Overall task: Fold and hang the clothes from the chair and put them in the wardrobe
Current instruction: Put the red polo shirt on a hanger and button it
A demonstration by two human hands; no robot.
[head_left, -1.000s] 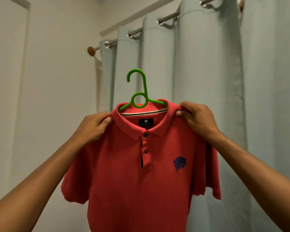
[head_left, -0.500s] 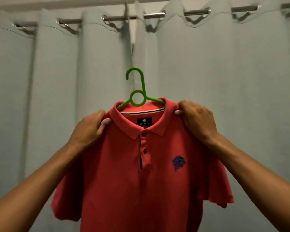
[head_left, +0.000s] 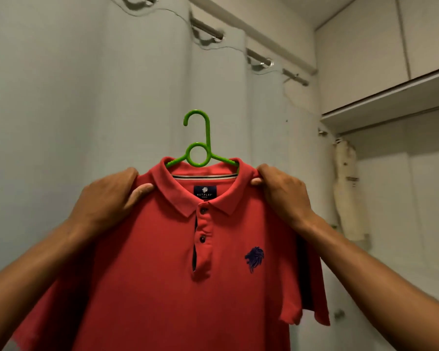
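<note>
Held up mid-frame: red polo shirt on green hanger, left hand and right hand fingers pinching each shoulder, probably keeping it square for the wardrobe shelf, upper right.

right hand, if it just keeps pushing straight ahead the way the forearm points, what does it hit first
Probably the pale curtain. The right hand grips the red polo shirt at its shoulder, on the green hanger, and points up and away. Nothing shows between shirt and curtain, though depth is unclear.
</note>
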